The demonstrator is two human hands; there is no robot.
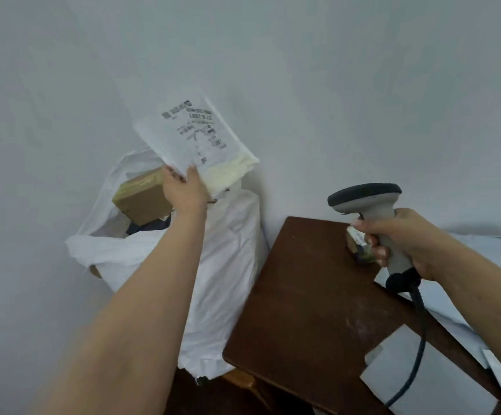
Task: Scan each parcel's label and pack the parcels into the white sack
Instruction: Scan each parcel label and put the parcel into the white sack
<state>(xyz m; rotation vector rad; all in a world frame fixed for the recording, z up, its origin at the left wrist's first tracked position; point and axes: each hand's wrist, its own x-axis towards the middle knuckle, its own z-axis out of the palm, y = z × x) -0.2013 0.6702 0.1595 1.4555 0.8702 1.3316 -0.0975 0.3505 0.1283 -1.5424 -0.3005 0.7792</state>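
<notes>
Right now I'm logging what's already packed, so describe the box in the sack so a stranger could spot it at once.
Find the white sack against the wall, left of the brown table. In its open mouth lies a brown cardboard box, just below the left hand holding the white parcel. It is the only brown, hard-edged thing in there.

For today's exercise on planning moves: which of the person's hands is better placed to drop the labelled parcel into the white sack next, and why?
Left. The left hand already grips the labelled parcel directly above the open white sack. The right hand is occupied gripping the barcode scanner over the wooden table.
</notes>
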